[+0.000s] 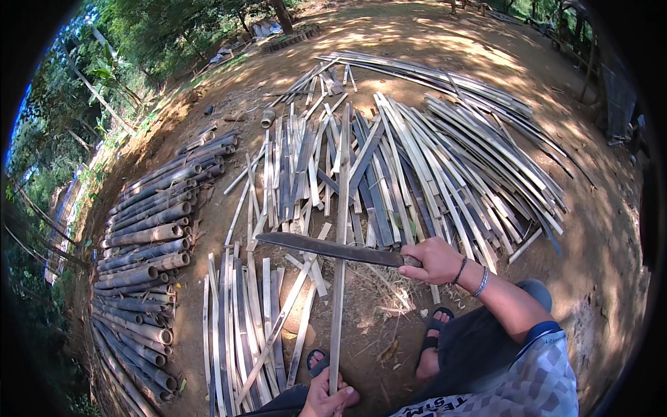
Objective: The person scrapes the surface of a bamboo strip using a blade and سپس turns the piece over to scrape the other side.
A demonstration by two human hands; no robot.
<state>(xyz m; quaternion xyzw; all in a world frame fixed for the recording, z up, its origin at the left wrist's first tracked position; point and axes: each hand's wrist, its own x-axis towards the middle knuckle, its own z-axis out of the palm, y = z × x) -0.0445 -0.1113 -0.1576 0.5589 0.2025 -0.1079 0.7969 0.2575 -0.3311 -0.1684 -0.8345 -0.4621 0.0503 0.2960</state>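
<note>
In my right hand [434, 260] is the handle of a machete [326, 248], my fingers closed round it. Its long dark blade points left and crosses over a bamboo strip [340, 292]; whether the two touch, I cannot tell. My left hand [326, 397] grips the near end of that strip at the lower edge, between my feet. From there the strip runs away from me, its far part over the split bamboo pile [389, 174]. A bracelet and a dark band circle my right wrist.
Whole bamboo poles [149, 233] lie stacked at the left. Shorter split strips [240, 326] lie beside my left foot. Long slats [445, 80] stretch across the far side. My sandalled feet [434, 333] stand on bare dirt ground [542, 292]. Trees [167, 35] border the far left.
</note>
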